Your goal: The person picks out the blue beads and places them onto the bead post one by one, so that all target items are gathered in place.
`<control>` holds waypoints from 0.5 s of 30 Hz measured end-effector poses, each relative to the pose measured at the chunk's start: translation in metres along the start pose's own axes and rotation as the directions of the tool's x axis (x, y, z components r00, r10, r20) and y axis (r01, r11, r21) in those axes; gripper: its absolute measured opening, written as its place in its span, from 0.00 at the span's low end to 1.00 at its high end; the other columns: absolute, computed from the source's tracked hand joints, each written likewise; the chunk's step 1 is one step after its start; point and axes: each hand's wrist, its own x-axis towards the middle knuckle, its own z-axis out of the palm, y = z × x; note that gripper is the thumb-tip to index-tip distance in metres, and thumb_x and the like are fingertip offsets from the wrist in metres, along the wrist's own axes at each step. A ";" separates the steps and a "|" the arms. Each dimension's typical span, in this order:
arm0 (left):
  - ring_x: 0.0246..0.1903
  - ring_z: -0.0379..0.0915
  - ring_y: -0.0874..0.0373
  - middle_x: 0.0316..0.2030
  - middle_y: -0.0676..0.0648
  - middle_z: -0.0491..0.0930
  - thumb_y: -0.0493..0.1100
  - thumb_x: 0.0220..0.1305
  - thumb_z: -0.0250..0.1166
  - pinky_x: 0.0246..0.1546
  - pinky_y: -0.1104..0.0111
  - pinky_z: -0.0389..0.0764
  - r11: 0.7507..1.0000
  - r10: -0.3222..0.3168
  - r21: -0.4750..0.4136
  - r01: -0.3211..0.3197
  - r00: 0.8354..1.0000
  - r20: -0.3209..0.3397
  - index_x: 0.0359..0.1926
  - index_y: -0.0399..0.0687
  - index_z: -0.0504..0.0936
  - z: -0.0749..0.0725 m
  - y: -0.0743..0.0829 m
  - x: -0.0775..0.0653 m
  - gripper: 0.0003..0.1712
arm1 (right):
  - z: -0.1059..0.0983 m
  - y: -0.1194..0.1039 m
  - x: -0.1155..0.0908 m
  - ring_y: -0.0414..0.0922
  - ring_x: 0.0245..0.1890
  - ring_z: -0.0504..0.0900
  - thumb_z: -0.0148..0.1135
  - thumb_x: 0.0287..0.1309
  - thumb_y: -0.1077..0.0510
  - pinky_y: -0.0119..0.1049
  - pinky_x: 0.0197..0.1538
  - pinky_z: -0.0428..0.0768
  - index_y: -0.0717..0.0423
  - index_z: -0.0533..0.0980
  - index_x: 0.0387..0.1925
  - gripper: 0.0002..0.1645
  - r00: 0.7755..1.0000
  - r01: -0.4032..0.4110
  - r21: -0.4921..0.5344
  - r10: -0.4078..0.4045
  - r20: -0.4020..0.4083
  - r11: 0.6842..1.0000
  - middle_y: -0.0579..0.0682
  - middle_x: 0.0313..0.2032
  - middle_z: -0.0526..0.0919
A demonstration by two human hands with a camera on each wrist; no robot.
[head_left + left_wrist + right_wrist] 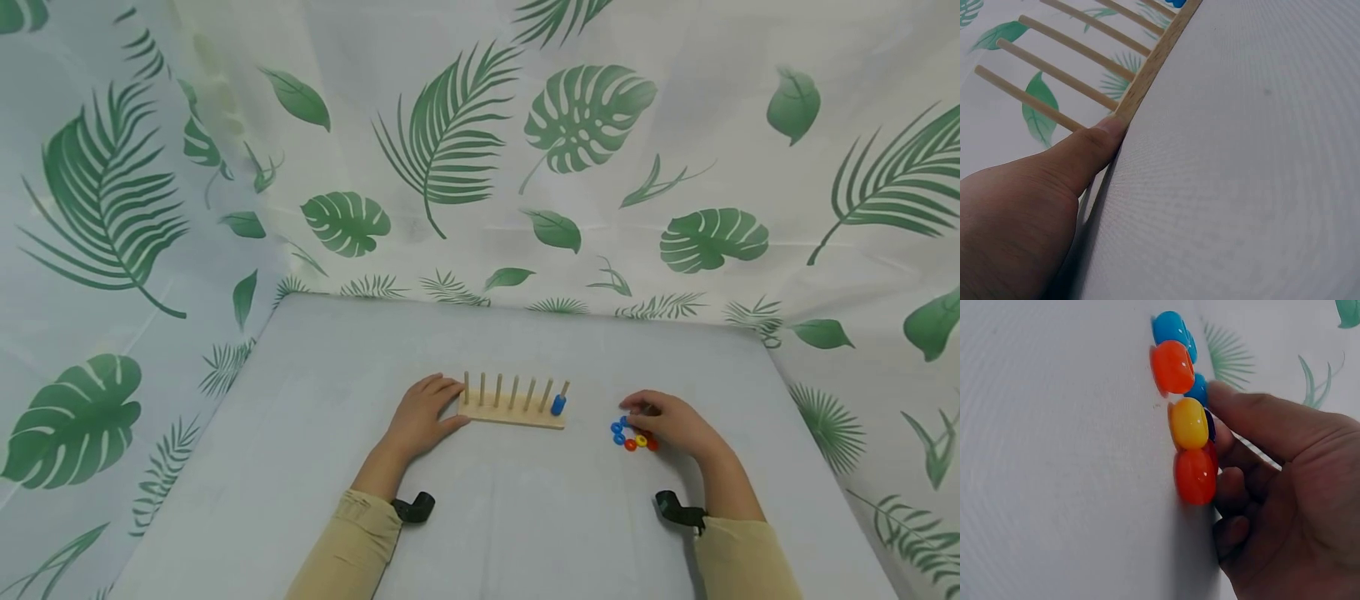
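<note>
In the head view, my left hand point(422, 414) grips the left end of a wooden peg board point(512, 410). Its thumb point(1107, 128) lies against the board's front edge, with the other fingers behind that end. Blue beads point(558, 405) sit low on the rightmost peg; the other pegs are bare. To the right, my right hand point(670, 422) is over a small group of colourful beads, its thumb against a blue bead point(1197, 389) that it pinches; the index fingertip is hidden in the right wrist view. Nearby lie a yellow bead point(1189, 424) and orange-red beads point(1195, 476).
A white tabletop point(525, 517) lies under everything. Behind it and at both sides hangs a pale curtain point(480, 175) printed with green leaves. Each wrist wears a black camera mount, one at the left wrist point(414, 507) and one at the right wrist point(678, 508).
</note>
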 end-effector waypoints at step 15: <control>0.72 0.59 0.50 0.65 0.52 0.73 0.66 0.64 0.62 0.75 0.55 0.60 1.000 0.007 -0.006 -0.007 1.000 -0.012 0.69 0.58 0.72 -0.003 0.002 -0.001 0.36 | -0.002 -0.002 0.005 0.48 0.43 0.73 0.62 0.66 0.48 0.35 0.43 0.75 0.47 0.79 0.53 0.17 1.000 -0.016 -0.018 0.016 0.006 1.000 0.49 0.41 0.77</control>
